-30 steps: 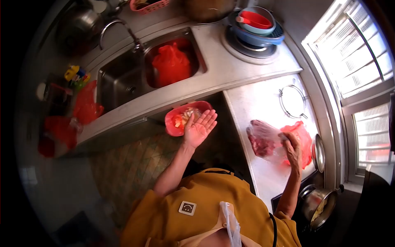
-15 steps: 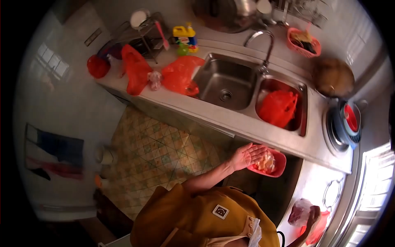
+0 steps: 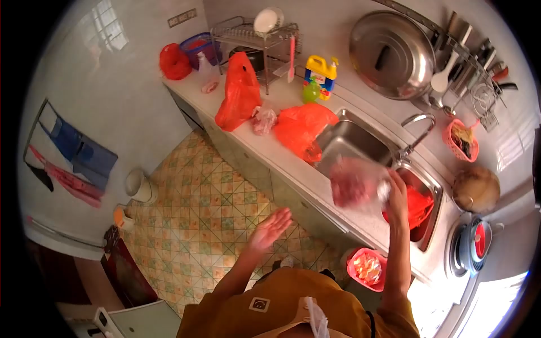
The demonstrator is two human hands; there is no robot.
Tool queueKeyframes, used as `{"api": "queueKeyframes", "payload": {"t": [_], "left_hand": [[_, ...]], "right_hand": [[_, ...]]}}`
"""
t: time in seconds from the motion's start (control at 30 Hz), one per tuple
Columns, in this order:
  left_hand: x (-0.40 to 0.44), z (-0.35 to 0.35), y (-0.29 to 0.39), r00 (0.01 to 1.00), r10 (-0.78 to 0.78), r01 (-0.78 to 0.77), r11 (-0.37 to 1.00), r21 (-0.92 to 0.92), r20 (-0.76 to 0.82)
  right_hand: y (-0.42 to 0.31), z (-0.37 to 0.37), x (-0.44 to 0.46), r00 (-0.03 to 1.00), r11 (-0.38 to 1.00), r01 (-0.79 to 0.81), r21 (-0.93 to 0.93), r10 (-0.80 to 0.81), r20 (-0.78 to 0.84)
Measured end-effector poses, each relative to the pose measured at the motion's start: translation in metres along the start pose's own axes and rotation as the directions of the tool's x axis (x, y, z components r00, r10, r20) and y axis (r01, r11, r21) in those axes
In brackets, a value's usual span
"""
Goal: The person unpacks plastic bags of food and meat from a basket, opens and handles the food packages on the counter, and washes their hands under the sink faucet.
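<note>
My right hand (image 3: 397, 194) grips the gathered neck of a clear plastic bag (image 3: 356, 183) with dark red contents that look like meat. The bag is blurred and hangs over the counter's front edge, before the double sink (image 3: 345, 127). A red plastic bag (image 3: 416, 207) lies in the right basin, partly hidden by my right hand and forearm. Over the floor, my left hand (image 3: 271, 228) is held out palm up, fingers extended, with nothing in it.
Red bags (image 3: 239, 93) and a small clear bag (image 3: 263, 120) stand on the left counter by a dish rack (image 3: 253, 35) and a yellow detergent bottle (image 3: 320, 73). A pink bin (image 3: 369, 270) of scraps stands below the counter. Stacked basins (image 3: 473, 248) are at right.
My right hand has lifted the clear bag from the lower-right surface and carried it toward the sink. My left hand has moved left, away from the pink bin. The view has turned left.
</note>
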State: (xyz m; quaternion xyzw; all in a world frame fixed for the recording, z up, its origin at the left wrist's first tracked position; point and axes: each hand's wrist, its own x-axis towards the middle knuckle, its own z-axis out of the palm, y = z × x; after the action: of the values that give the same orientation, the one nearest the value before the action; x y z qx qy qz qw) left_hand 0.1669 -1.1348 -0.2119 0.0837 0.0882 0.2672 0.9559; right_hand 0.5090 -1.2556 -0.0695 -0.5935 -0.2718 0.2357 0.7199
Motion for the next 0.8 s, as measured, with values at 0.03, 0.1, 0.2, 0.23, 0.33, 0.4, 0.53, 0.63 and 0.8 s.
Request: {"api": "queueKeyframes", "payload": {"t": [0.03,0.1,0.2,0.23,0.33,0.4,0.53,0.63,0.8], "left_hand": [[-0.014,-0.007,0.012,0.997,0.07,-0.068,0.997,0.046,-0.031],[-0.05,-0.022,0.028,0.986,0.153,-0.146,0.985,0.092,-0.072],[-0.101,-0.042,0.032,0.91,0.296,-0.255,0.952,0.17,-0.291],[-0.115,-0.048,0.03,0.87,0.361,-0.333,0.932,0.14,-0.336],[-0.146,-0.066,0.02,0.783,0.441,-0.463,0.884,0.062,-0.439],[-0.153,-0.07,0.012,0.737,0.449,-0.517,0.856,0.006,-0.505],[-0.124,-0.052,0.01,0.71,0.472,-0.505,0.858,0.09,-0.523],[-0.074,-0.033,0.017,0.755,0.444,-0.448,0.887,0.115,-0.482],[0.04,-0.001,0.018,0.874,0.256,-0.233,0.967,0.108,-0.414]], "right_hand": [[-0.018,0.039,0.029,0.991,0.996,-0.028,0.086,0.016,0.133],[-0.012,0.091,0.094,0.975,0.993,-0.063,0.101,0.039,0.221],[0.015,0.157,0.158,0.97,0.998,0.056,-0.005,-0.053,0.238],[0.019,0.175,0.167,0.979,0.997,0.066,-0.046,-0.055,0.194],[0.092,0.206,0.223,0.968,0.962,0.224,-0.156,-0.202,0.146],[0.133,0.217,0.234,0.955,0.901,0.281,-0.331,-0.228,0.192],[0.23,0.226,0.243,0.897,0.704,0.44,-0.558,-0.316,0.309],[0.244,0.226,0.227,0.822,0.549,0.567,-0.614,-0.322,0.47],[0.186,0.179,0.179,0.762,0.739,0.425,-0.522,0.019,0.647]]}}
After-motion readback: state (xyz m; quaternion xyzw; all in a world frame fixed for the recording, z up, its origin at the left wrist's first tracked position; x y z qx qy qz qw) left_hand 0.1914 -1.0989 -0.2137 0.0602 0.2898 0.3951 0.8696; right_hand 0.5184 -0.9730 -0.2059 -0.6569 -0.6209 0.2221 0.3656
